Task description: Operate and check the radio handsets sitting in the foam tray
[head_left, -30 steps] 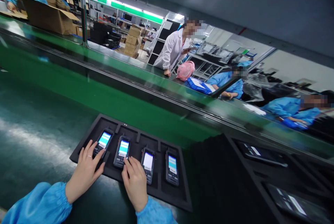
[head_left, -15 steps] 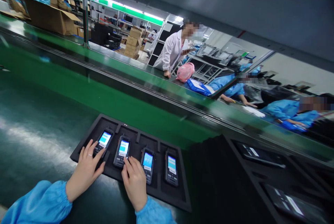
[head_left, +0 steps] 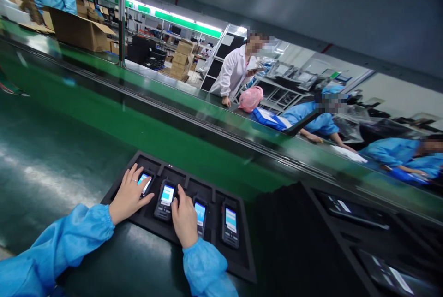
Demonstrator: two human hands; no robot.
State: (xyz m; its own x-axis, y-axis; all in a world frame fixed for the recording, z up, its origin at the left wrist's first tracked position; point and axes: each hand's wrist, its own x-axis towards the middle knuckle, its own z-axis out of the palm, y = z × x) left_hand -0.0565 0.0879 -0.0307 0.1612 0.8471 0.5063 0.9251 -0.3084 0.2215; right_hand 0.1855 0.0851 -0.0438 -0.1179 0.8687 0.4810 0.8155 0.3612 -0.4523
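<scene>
A black foam tray lies on the green bench and holds a row of several small black handsets with lit screens. My left hand lies flat with fingers spread over the leftmost handset, covering most of it. My right hand rests between the second handset and the third handset, fingers stretched forward onto them. The fourth handset at the right end is untouched. Both arms wear blue sleeves.
A second black tray with dark devices sits to the right. Beyond the bench runs a green conveyor. Past it, a person in a white coat stands, several seated people in blue work, and cardboard boxes stand at the far left.
Both hands slid forward over the tray: the left now covers the first handset, the right reaches up between the second and third. The view shifted slightly.
</scene>
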